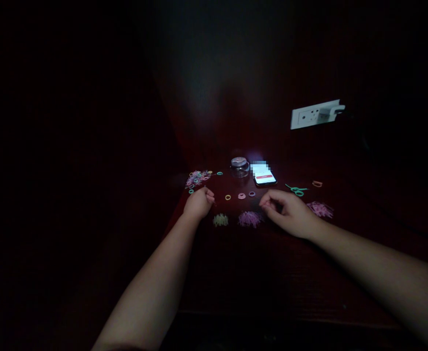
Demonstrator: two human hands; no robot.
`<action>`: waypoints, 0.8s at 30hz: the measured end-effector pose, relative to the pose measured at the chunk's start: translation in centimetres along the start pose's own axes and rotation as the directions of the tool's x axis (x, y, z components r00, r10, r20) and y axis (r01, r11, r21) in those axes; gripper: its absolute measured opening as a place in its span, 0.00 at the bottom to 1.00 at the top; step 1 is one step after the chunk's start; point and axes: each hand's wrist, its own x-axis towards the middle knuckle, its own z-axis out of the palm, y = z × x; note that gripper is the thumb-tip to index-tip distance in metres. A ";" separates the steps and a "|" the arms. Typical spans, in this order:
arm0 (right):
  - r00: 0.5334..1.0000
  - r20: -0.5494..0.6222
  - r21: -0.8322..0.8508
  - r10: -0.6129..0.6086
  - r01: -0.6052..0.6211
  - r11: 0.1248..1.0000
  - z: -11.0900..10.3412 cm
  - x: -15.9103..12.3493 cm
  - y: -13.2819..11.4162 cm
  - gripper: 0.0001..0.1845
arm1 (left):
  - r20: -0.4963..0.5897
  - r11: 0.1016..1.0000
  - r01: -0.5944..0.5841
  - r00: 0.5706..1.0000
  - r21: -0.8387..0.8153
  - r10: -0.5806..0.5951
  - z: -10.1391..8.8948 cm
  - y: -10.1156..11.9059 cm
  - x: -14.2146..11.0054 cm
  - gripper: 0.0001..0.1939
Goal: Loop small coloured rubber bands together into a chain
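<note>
My left hand [200,202] rests by a mixed pile of small coloured bands [197,178], its fingers curled together. What lies in those fingers, if anything, is too small to make out. My right hand [285,210] is closed in a pinch beside a purple pile of thin strips [250,219]; its fingertips show nothing I can name. A yellowish pile [220,220] lies between the hands, and a pink pile [320,209] is just beyond the right hand. Behind the piles are a yellow ring [228,197], a pink ring [241,196] and a purple ring [252,194].
A clear round jar [240,168] with a pinkish top stands beside a lit phone [264,173]. Green loops with thin ends [297,191] and an orange ring [317,184] lie farther right. A wall socket [314,115] holds a plug. The dark reddish table [257,273] is dimly lit.
</note>
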 end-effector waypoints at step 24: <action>1.000 0.007 -0.003 0.024 -0.024 1.000 0.2 0.0 -0.3 0.03 | 0.021 0.984 -0.144 0.989 -0.106 0.147 -0.3 2.2 -0.7 0.06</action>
